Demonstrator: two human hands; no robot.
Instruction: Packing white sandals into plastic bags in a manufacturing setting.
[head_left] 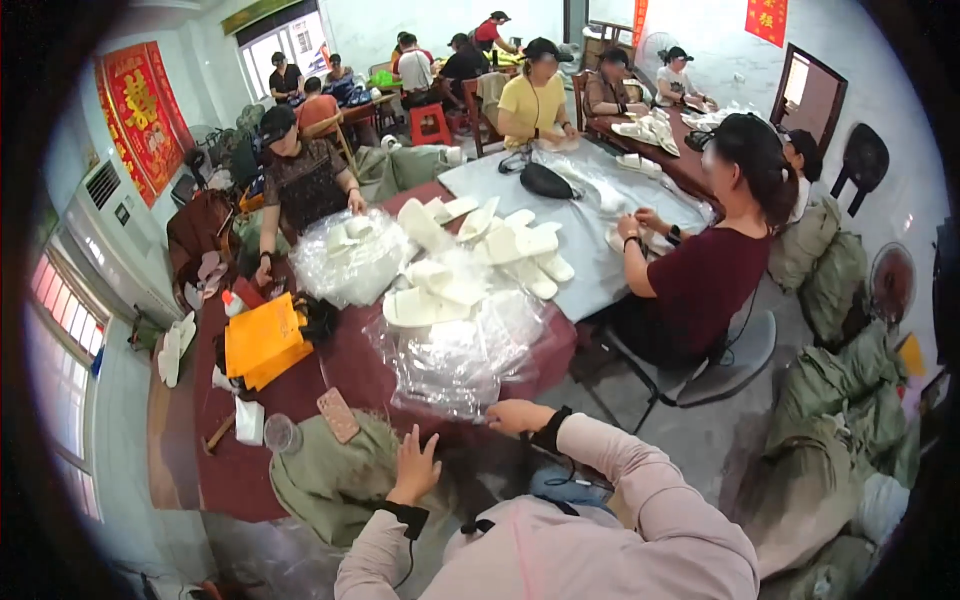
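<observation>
My left hand (415,468) is held over the near side of the table, fingers spread and nothing in them. It is nearest to a green sack (325,465). My right hand (521,416) reaches to the table's near edge, its fingers closed at the lower edge of a transparent plastic bag. That bag belongs to a loose stack of transparent plastic bags (450,375). Just beyond the stack lies a heap of white slippers (433,300). More bagged slippers (350,240) sit left of the heap.
On the left of the dark red table (345,345) are an orange bag (265,342), a hammer (216,435), a cup (283,434) and a patterned phone (338,414). A seated person (700,265) works at the right; another person (300,180) stands far left. Sacks (820,490) line the right floor.
</observation>
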